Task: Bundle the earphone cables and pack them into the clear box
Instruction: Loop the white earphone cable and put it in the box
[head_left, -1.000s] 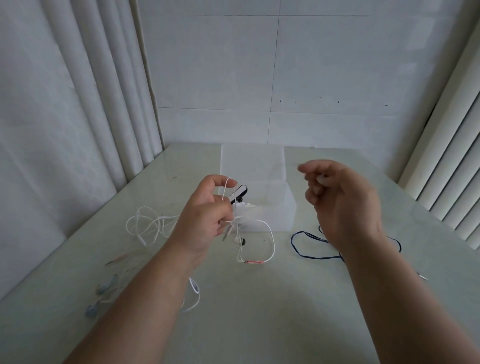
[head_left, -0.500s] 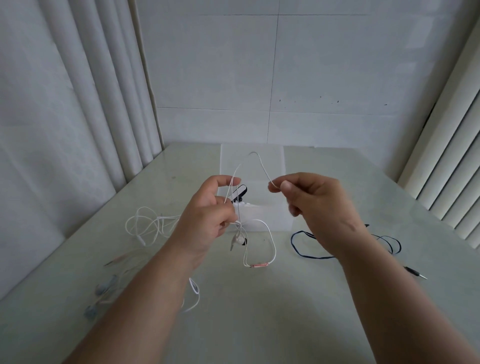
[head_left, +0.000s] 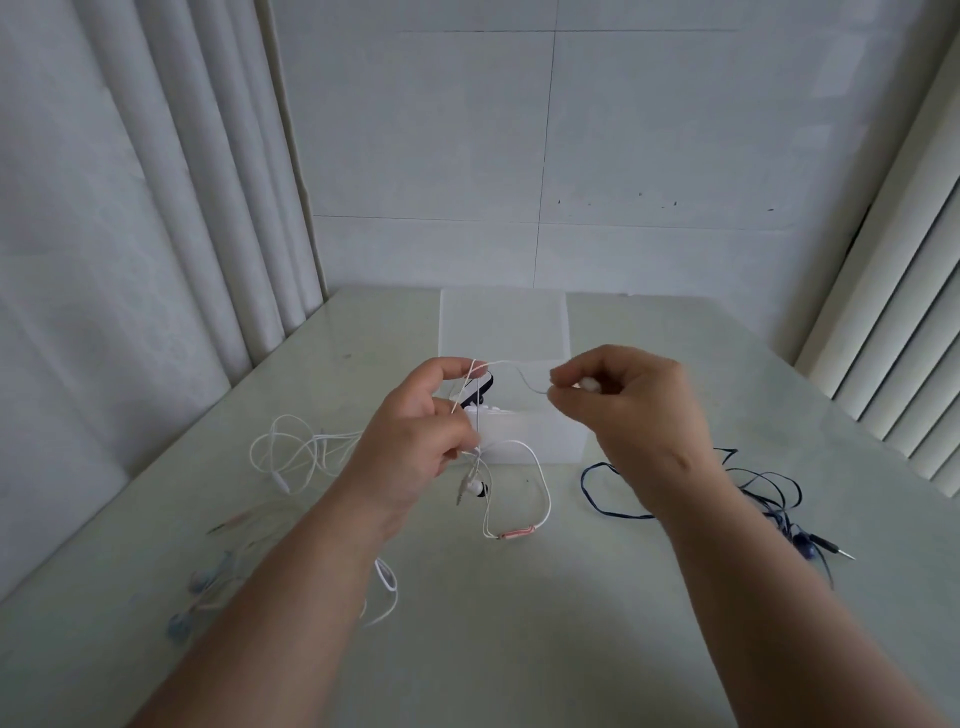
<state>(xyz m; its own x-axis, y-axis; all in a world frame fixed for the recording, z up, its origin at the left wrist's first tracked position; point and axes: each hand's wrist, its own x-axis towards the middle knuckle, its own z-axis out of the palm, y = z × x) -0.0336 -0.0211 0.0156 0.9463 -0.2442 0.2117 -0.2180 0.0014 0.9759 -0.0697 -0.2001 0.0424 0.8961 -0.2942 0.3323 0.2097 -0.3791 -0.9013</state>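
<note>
My left hand (head_left: 415, 441) grips a white earphone cable (head_left: 543, 491) above the table, in front of the clear box (head_left: 524, 431). Loops of it, an earbud and a pink inline remote hang below the hand. My right hand (head_left: 631, 410) pinches the free end of the same cable, and a short strand runs between the two hands. Behind my left thumb, over the box's front left corner, shows a black and white item (head_left: 480, 392); whether it lies inside the box I cannot tell.
A loose white earphone cable (head_left: 296, 447) lies on the table to the left. Light blue earphones (head_left: 200, 582) lie near the left edge. A dark blue earphone cable (head_left: 763, 488) sprawls to the right of the box. Curtains hang at both sides.
My right hand came in from the right with nothing in it, took the cable's free end, and has now lowered it, flattening the loop between the hands.
</note>
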